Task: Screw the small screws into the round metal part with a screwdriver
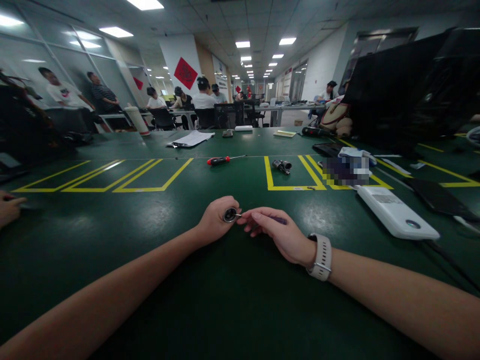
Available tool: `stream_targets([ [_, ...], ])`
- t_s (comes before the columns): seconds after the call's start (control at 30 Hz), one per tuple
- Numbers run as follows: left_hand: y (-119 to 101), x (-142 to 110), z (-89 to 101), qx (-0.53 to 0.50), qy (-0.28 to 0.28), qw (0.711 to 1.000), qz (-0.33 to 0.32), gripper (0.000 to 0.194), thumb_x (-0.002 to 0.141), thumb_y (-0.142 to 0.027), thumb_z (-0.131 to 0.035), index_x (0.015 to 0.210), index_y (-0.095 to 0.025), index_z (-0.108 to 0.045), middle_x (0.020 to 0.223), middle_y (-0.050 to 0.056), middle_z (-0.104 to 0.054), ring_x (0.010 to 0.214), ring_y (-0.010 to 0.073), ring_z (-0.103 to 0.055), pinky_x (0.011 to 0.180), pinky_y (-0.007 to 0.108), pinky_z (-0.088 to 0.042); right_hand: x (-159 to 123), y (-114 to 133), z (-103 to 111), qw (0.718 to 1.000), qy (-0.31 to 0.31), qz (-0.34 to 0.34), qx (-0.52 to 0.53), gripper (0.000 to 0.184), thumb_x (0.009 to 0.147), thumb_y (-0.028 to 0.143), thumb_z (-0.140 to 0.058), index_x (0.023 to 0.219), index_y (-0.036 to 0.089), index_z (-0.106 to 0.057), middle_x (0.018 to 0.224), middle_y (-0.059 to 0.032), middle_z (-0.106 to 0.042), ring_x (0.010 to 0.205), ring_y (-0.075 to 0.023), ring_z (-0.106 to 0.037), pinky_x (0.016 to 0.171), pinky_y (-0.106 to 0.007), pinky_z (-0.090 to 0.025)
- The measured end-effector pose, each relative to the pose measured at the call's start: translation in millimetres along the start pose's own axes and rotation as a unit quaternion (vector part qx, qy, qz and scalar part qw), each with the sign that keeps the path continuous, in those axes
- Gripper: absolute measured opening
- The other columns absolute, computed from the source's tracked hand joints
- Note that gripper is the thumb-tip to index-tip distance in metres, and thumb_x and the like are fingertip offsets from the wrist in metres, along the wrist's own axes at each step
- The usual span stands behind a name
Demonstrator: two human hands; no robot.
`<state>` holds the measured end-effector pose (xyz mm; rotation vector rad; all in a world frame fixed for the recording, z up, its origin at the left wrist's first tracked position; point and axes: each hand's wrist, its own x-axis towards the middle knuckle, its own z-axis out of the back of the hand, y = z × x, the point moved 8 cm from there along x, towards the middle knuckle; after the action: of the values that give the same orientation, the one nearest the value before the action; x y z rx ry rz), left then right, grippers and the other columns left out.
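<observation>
My left hand (215, 220) is curled round a small round metal part (229, 215), its open end facing me. My right hand (275, 233) pinches a thin tool with a dark purple handle (279, 220), and the tool's metal tip reaches into the round part. Both hands rest low on the green table (225, 310) near its middle. A white watch (321, 256) sits on my right wrist.
A red-handled screwdriver (221, 160) and small dark metal parts (281, 166) lie beyond my hands among yellow tape boxes (268, 175). A white flat device (395, 212) lies to the right, dark monitors (397, 90) behind it. Another person's hand (9, 207) rests at the left edge. Papers (191, 139) lie further back.
</observation>
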<state>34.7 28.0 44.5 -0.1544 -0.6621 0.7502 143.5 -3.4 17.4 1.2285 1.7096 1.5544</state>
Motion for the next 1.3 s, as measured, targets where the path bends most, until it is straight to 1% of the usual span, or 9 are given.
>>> stream_targets([
  [0.13,1,0,-2.6,0.062,0.021,0.998,0.017,0.012,0.077,-0.012,-0.048,0.067,-0.018,-0.047,0.067,0.000,-0.050,0.063,0.0130,-0.048,0.057,0.025,-0.036,-3,6,-1,0.996,-0.014,0.022,-0.090,0.023,0.087,0.033,-0.052,0.100,0.020,-0.066,0.098,-0.0047,-0.067,0.087,-0.0144,-0.060,0.075,-0.030,-0.047],
  [0.23,-1,0,-5.2,0.095,0.042,0.995,0.011,0.010,0.076,-0.010,-0.048,0.068,-0.017,-0.048,0.068,0.001,-0.051,0.064,0.0138,-0.048,0.057,0.025,-0.036,-3,5,0,0.994,-0.015,0.013,-0.110,0.023,0.086,0.033,-0.052,0.099,0.020,-0.067,0.097,-0.0049,-0.067,0.089,-0.0152,-0.059,0.075,-0.031,-0.046],
  [0.33,-2,0,-4.1,0.089,0.031,0.996,-0.005,0.011,0.075,-0.009,-0.048,0.068,-0.017,-0.048,0.066,0.001,-0.050,0.063,0.0135,-0.048,0.057,0.025,-0.035,-1,1,3,0.997,-0.024,-0.001,-0.071,0.023,0.086,0.032,-0.053,0.096,0.020,-0.069,0.098,-0.0055,-0.068,0.088,-0.0153,-0.059,0.074,-0.030,-0.046],
  [0.47,-2,-1,0.6,0.030,-0.009,0.999,-0.034,0.011,0.076,-0.010,-0.050,0.067,-0.017,-0.047,0.064,-0.001,-0.048,0.061,0.0116,-0.047,0.056,0.023,-0.035,2,-5,4,0.999,-0.024,-0.024,0.008,0.021,0.084,0.032,-0.055,0.093,0.020,-0.070,0.097,-0.0059,-0.068,0.085,-0.0149,-0.058,0.071,-0.029,-0.044],
  [0.63,-2,-1,3.3,-0.010,-0.029,0.999,-0.034,0.015,0.078,-0.016,-0.052,0.065,-0.017,-0.044,0.062,-0.003,-0.047,0.057,0.0100,-0.045,0.052,0.021,-0.034,1,-3,2,0.999,-0.014,-0.023,0.021,0.021,0.085,0.031,-0.054,0.095,0.022,-0.069,0.098,-0.0052,-0.068,0.084,-0.0148,-0.058,0.070,-0.029,-0.044],
  [0.87,2,0,-0.2,0.063,-0.015,0.998,-0.005,0.012,0.076,-0.011,-0.050,0.066,-0.017,-0.048,0.064,-0.001,-0.049,0.061,0.0123,-0.047,0.056,0.024,-0.036,-1,4,3,0.996,-0.034,0.019,-0.085,0.022,0.086,0.032,-0.052,0.099,0.023,-0.068,0.098,-0.0042,-0.067,0.086,-0.0160,-0.059,0.072,-0.031,-0.046],
  [1.03,2,-1,-4.4,0.133,0.012,0.991,0.010,0.008,0.074,-0.010,-0.050,0.069,-0.016,-0.051,0.068,0.002,-0.053,0.064,0.0146,-0.050,0.058,0.026,-0.037,-1,3,0,0.991,-0.027,0.003,-0.128,0.023,0.086,0.031,-0.051,0.101,0.023,-0.067,0.099,-0.0047,-0.067,0.089,-0.0166,-0.058,0.074,-0.032,-0.047],
  [1.13,2,-1,-2.9,0.130,0.005,0.991,0.008,0.008,0.073,-0.010,-0.050,0.069,-0.016,-0.051,0.068,0.002,-0.053,0.064,0.0148,-0.050,0.058,0.026,-0.037,0,1,1,0.994,-0.014,-0.006,-0.108,0.023,0.086,0.031,-0.051,0.101,0.023,-0.067,0.101,-0.0050,-0.066,0.088,-0.0164,-0.058,0.073,-0.032,-0.046],
  [1.3,-1,-1,3.1,0.052,-0.028,0.998,-0.022,0.012,0.077,-0.011,-0.049,0.067,-0.017,-0.048,0.064,-0.001,-0.049,0.061,0.0123,-0.047,0.055,0.024,-0.036,2,-4,3,1.000,-0.010,-0.029,-0.003,0.022,0.085,0.033,-0.054,0.097,0.022,-0.069,0.100,-0.0055,-0.067,0.085,-0.0153,-0.058,0.072,-0.031,-0.044],
])
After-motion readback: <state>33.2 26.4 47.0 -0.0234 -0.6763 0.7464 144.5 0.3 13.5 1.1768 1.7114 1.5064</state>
